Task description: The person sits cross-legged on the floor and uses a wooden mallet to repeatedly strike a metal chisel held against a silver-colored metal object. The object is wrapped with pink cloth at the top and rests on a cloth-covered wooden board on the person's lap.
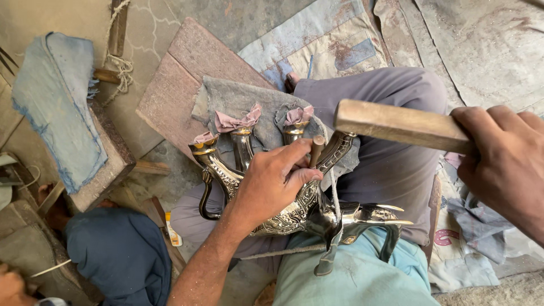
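From my remote seat I spot just one package, a small flat sachet (173, 231) in white with yellow and orange patches, lying on the floor (170, 164) at lower left beside the dark blue cloth (122, 255), and I see no signs or screens.

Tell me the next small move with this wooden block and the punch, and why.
Probably bring the wooden block in the right hand down onto the punch: the left hand holds it upright against the engraved metal figure, with the block poised just above.
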